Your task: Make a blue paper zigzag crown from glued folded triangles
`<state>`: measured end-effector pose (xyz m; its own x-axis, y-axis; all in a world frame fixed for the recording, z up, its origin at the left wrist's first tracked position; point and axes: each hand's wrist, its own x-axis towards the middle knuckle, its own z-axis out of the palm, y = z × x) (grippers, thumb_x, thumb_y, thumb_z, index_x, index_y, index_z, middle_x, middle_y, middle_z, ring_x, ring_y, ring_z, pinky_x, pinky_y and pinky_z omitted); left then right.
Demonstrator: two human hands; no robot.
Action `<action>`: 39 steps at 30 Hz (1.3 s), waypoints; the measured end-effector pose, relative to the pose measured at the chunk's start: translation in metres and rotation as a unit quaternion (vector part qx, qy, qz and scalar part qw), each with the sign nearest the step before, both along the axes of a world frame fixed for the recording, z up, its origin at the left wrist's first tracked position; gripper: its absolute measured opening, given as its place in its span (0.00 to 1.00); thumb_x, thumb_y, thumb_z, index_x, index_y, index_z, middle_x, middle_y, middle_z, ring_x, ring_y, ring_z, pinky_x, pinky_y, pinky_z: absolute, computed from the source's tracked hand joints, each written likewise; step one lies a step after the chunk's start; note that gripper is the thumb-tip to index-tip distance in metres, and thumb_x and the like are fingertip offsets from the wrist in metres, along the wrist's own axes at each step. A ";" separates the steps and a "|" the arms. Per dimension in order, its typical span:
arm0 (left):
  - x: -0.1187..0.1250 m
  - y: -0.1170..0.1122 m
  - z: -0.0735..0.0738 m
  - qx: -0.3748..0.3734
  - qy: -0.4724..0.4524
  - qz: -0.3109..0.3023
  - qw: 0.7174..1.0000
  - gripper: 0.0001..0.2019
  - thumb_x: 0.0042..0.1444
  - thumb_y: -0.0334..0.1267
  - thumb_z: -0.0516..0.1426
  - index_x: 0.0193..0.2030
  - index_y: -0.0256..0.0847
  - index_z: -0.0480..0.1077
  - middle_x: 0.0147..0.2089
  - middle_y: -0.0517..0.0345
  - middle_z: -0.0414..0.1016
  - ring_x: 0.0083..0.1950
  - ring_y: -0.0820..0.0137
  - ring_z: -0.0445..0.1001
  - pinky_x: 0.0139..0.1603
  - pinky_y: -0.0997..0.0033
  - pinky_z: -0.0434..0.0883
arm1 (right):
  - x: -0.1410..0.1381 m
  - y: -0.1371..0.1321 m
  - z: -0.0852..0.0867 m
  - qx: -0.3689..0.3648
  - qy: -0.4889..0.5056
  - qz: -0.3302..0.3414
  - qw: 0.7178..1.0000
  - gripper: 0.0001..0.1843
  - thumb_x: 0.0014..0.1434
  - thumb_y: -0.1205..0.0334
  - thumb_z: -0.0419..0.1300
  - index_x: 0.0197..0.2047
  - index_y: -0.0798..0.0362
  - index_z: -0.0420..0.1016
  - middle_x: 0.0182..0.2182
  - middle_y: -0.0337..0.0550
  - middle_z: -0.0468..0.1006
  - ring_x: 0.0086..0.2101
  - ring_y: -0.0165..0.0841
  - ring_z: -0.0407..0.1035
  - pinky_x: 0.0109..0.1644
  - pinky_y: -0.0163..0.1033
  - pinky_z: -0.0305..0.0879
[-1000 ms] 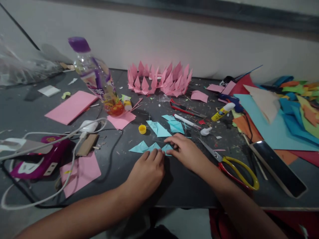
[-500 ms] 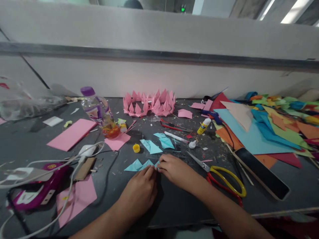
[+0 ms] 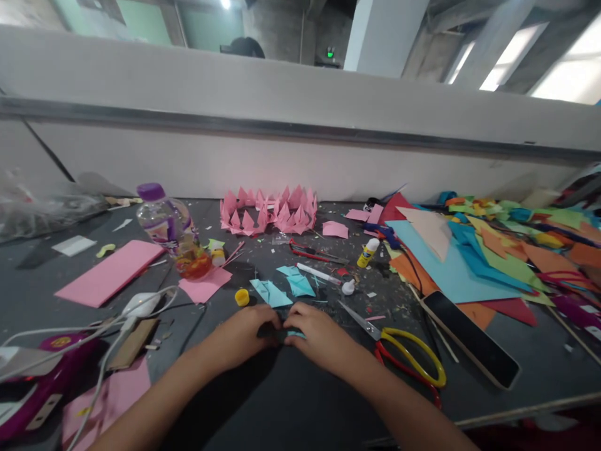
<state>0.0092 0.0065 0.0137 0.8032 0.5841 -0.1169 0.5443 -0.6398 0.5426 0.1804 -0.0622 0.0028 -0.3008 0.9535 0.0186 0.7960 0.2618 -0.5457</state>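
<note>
A folded light-blue paper piece [image 3: 295, 334] is mostly hidden between my hands, low over the dark table. My right hand [image 3: 322, 331] pinches it, with blue showing under the fingertips. From the other side my left hand [image 3: 244, 333] curls inward, thumb and fingers closed at the paper's left end, which its fingers hide. Just beyond them lie more folded light-blue papers, one on the left [image 3: 271, 293] and one on the right [image 3: 300, 285]. A white pen [image 3: 318, 274] lies beside these. Scissors [image 3: 399, 351] with yellow and red handles rest right of my right hand.
Pink paper crowns [image 3: 270, 212] stand at the back. A bottle [image 3: 173, 232], yellow cap [image 3: 241, 297] and white cables [image 3: 101, 332] are on the left. To the right are a glue bottle [image 3: 368, 252], a phone [image 3: 471, 338] and coloured paper sheets [image 3: 436, 266].
The blue strip, earlier flat with its triangles showing, is now mostly covered by my hands. My left hand has moved up and left, turning its fingers inward. The view has tilted up.
</note>
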 end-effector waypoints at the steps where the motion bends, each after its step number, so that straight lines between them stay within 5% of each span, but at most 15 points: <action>1: -0.001 -0.001 -0.001 0.002 -0.003 -0.001 1.000 0.07 0.49 0.29 0.57 0.36 0.39 0.72 0.39 0.56 0.76 0.39 0.69 0.73 0.38 0.74 0.67 | 0.000 0.000 0.001 -0.007 0.005 -0.011 1.000 0.10 0.54 0.67 0.62 0.42 0.54 0.76 0.40 0.45 0.73 0.43 0.35 0.68 0.48 0.38 0.63; 11: -0.001 -0.004 0.002 0.013 0.005 -0.006 1.000 0.07 0.49 0.32 0.61 0.37 0.40 0.72 0.39 0.57 0.74 0.41 0.68 0.72 0.40 0.72 0.66 | 0.004 -0.001 0.008 -0.084 0.006 -0.050 0.995 0.07 0.50 0.70 0.63 0.35 0.53 0.73 0.31 0.38 0.71 0.31 0.30 0.65 0.35 0.34 0.58; 17: -0.001 -0.006 0.007 0.042 -0.067 0.008 0.997 0.03 0.52 0.36 0.61 0.34 0.40 0.73 0.37 0.57 0.72 0.42 0.68 0.70 0.42 0.70 0.65 | 0.004 0.000 0.009 -0.051 0.037 -0.048 0.997 0.05 0.50 0.71 0.62 0.30 0.53 0.71 0.31 0.37 0.69 0.32 0.29 0.65 0.35 0.33 0.57; 22: -0.009 0.003 0.014 0.066 -0.161 0.041 0.984 0.09 0.51 0.41 0.62 0.36 0.40 0.71 0.44 0.55 0.71 0.48 0.66 0.69 0.50 0.65 0.65 | 0.009 0.001 0.016 -0.045 0.075 -0.071 0.994 0.06 0.50 0.72 0.62 0.29 0.53 0.69 0.30 0.36 0.69 0.30 0.28 0.63 0.35 0.34 0.58; 28: -0.019 0.010 0.020 0.037 -0.157 0.069 0.984 0.14 0.48 0.41 0.63 0.39 0.40 0.67 0.41 0.57 0.73 0.43 0.67 0.71 0.45 0.67 0.68 | 0.012 0.001 0.016 -0.001 0.073 -0.074 0.995 0.06 0.51 0.73 0.60 0.29 0.52 0.68 0.30 0.37 0.68 0.29 0.28 0.63 0.35 0.34 0.58; 34: -0.018 0.007 0.023 0.120 -0.084 -0.010 0.989 0.07 0.49 0.35 0.62 0.35 0.41 0.71 0.45 0.55 0.73 0.48 0.64 0.71 0.49 0.63 0.66 | 0.009 0.001 0.014 0.004 0.047 -0.069 0.997 0.07 0.51 0.75 0.57 0.30 0.52 0.69 0.31 0.38 0.68 0.32 0.30 0.65 0.37 0.34 0.57; 39: -0.017 0.006 0.016 0.174 -0.081 -0.025 0.981 0.12 0.48 0.32 0.62 0.41 0.43 0.72 0.49 0.53 0.73 0.49 0.62 0.70 0.51 0.60 0.65 | 0.009 0.002 0.015 0.005 0.054 -0.059 0.997 0.09 0.49 0.77 0.57 0.30 0.53 0.71 0.28 0.36 0.66 0.29 0.28 0.63 0.34 0.32 0.57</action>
<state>-0.0080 0.0123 0.0296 0.8231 0.5255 0.2153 0.4320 -0.8255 0.3632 0.1896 -0.0597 0.0180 -0.1818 0.9819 0.0539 0.7581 0.1748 -0.6283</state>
